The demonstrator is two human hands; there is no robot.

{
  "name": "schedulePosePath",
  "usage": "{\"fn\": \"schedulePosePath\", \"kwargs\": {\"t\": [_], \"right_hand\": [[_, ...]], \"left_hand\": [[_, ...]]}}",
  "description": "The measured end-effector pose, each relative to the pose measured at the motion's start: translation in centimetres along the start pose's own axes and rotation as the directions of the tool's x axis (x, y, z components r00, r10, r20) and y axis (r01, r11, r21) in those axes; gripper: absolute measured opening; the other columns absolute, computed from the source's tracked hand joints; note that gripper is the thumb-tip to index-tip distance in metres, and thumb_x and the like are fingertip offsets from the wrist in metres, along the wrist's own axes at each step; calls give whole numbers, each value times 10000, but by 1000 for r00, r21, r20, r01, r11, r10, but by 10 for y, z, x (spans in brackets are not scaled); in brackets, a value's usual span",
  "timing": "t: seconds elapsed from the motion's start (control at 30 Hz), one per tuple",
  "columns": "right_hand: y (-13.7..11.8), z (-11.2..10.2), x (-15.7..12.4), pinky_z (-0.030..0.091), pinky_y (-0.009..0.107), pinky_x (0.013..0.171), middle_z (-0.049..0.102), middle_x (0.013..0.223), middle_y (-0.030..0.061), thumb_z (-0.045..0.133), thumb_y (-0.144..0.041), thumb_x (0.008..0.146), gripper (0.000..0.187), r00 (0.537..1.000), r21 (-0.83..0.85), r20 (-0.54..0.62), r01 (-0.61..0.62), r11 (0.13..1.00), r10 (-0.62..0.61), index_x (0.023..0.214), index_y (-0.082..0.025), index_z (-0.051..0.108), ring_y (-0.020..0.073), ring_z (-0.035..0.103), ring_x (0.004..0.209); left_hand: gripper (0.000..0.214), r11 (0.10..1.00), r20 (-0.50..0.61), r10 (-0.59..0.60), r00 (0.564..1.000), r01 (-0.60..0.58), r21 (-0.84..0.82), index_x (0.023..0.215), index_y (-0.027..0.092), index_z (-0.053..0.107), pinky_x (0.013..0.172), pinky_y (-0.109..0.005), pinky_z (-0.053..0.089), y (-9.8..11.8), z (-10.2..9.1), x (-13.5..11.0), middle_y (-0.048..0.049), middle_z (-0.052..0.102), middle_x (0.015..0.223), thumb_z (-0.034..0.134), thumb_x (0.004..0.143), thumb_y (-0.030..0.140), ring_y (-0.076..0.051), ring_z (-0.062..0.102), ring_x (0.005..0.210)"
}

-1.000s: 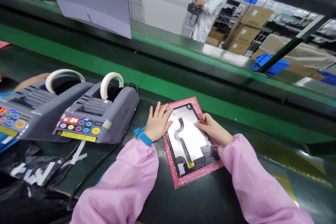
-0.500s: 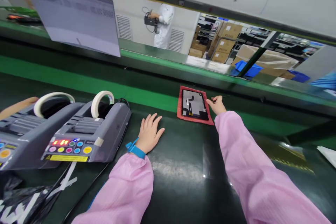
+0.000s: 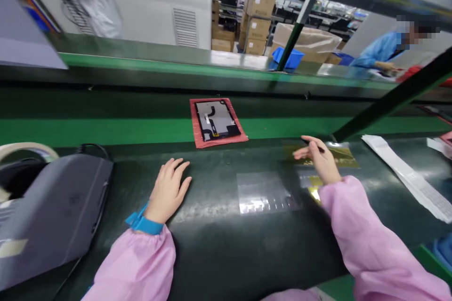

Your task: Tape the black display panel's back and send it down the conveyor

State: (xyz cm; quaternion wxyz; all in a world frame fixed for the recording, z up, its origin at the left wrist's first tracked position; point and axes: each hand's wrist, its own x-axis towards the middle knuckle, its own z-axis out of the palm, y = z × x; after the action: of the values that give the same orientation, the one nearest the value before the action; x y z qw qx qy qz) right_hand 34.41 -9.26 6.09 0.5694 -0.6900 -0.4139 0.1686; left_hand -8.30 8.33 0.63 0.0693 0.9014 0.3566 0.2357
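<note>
My left hand (image 3: 168, 190), with a blue wrist strap (image 3: 144, 221), lies on the dark green bench with its fingers spread and nothing in it. My right hand (image 3: 320, 157) is over amber film sheets (image 3: 341, 156) on the right. A thin dark tool (image 3: 320, 149), its kind too small to make out, is tucked in that hand. Behind and between my hands, a flat tablet-like screen panel (image 3: 223, 120) with a black flex cable rests on a red bag (image 3: 199, 143). Clear film (image 3: 261, 193) lies on the bench between my hands.
A grey tape dispenser (image 3: 60, 211) with a cream tape roll (image 3: 31, 148) stands at the left. White printed strips (image 3: 406, 176) lie at the right. A slanting dark post (image 3: 391, 89) rises behind my right hand. Across the shelf, a person in blue (image 3: 379, 51) is at work.
My right hand has left the side of the screen panel and moved right, over the amber film, with the thin tool. The view has turned right. My left hand still rests on the bench.
</note>
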Motion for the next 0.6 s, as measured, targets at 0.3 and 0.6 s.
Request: {"fn": "schedulePosePath", "kwargs": {"t": [0.3,0.6], "right_hand": [[22,-64,-73,360,295,491,488,517,-41,408,-644,990,507,978,219,-170,-80,972,119,1239,-254,615,156,433,452],[20,-84,-101,450,301,586,518,553,-38,461,-649,974,517,956,340,-102,-226,913,275,1316,-286,596,166,489,541]], "left_hand": [[454,995,159,29,987,-44,93,1384,195,578,1210,-610,209,51,34,76,-137,505,1521,367,1001,318,-318,374,1471],[512,950,-12,-254,967,252,182,1405,121,561,1169,-665,238,45,42,112,-175,447,1556,324,998,321,-390,320,1485]]}}
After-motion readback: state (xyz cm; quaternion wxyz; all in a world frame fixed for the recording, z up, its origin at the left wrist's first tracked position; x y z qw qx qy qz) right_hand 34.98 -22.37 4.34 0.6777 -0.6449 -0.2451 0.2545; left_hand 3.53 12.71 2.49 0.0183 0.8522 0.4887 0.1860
